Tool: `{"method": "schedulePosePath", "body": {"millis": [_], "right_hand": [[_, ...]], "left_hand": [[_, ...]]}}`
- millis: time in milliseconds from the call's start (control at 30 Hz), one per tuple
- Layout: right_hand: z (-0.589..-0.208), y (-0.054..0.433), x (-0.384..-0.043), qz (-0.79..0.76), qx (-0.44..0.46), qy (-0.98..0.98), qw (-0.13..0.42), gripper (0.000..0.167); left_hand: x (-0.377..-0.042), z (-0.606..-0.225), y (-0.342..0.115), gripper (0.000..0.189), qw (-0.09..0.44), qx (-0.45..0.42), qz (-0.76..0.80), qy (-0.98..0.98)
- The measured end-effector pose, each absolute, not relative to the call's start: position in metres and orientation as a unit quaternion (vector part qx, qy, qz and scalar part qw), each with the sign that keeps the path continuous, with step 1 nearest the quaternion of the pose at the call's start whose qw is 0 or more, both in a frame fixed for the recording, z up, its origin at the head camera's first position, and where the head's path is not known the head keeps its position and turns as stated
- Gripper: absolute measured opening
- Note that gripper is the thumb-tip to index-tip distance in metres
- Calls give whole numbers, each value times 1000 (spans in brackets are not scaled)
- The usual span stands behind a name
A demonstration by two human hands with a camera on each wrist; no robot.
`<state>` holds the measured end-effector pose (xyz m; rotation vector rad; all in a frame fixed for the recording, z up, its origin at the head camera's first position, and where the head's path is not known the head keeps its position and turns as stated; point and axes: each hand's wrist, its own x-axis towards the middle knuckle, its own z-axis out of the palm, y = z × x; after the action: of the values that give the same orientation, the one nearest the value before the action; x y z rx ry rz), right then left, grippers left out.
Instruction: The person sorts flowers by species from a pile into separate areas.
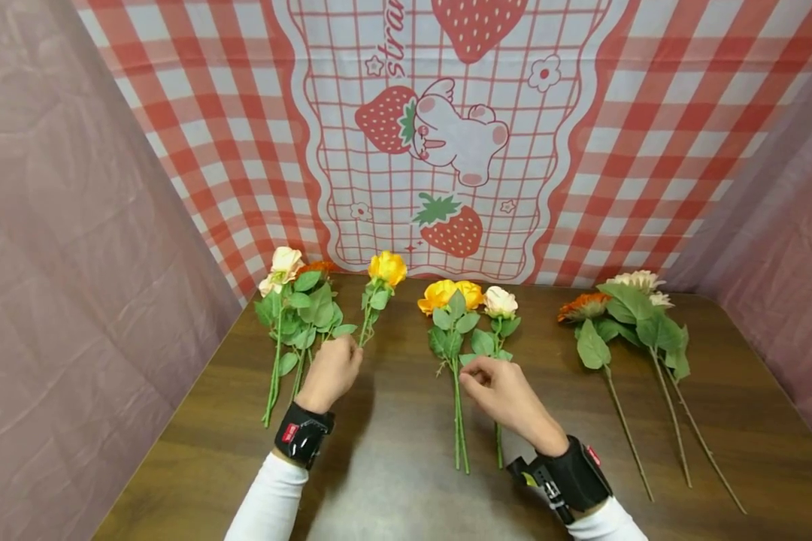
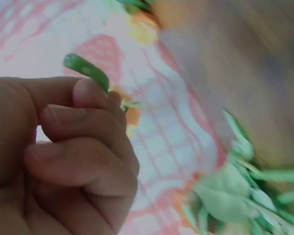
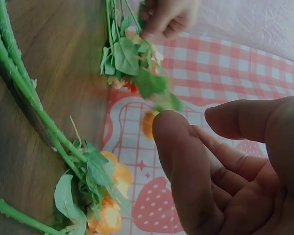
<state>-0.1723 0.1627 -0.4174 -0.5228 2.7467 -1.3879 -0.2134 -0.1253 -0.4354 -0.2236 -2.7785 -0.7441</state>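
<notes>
My left hand (image 1: 333, 370) pinches the stem of a single yellow rose (image 1: 387, 269), its bloom tilted up toward the curtain. In the left wrist view the cut end of the green stem (image 2: 85, 67) pokes out above the thumb and curled fingers. My right hand (image 1: 507, 394) hovers over the stems at the middle of the table, fingers loosely bent, with a gap between thumb and forefinger and nothing held. Just left of it lie yellow roses (image 1: 440, 296) with leafy stems, and a cream rose (image 1: 501, 302) lies beyond it, its stem partly hidden by the hand.
At the left of the wooden table (image 1: 392, 481) lies a group of pale roses (image 1: 287, 263) and an orange flower (image 1: 319, 267). On the right are another orange flower (image 1: 583, 306) and white flowers (image 1: 639, 281) on long stems. A checked strawberry cloth (image 1: 243, 135) hangs behind.
</notes>
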Motion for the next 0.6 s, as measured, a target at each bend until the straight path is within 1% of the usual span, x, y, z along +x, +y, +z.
{"method": "schedulePosePath", "body": {"millis": [133,267,400,533,600], "right_hand": [[-418,159,-170,-459,-188,868,5,13],[-417,153,-166,-479,-202,854,-3,16],[-416,147,-161,-497,-217,840,-25,20],[-415,144,-158,-518,-217,827,-30,24],[-416,143,-157,-528,-212,821,-36,23]], "left_hand": [[-200,-422,-106,12,147,-121,-300,-935],[-187,-414,-85,9,142,-160,-355,-910],[-175,-413,-65,8,148,-204,-386,-887],[-164,-417,-49,7,138,-232,-407,-872],[-160,-419,-42,6,133,-240,-417,-866]]}}
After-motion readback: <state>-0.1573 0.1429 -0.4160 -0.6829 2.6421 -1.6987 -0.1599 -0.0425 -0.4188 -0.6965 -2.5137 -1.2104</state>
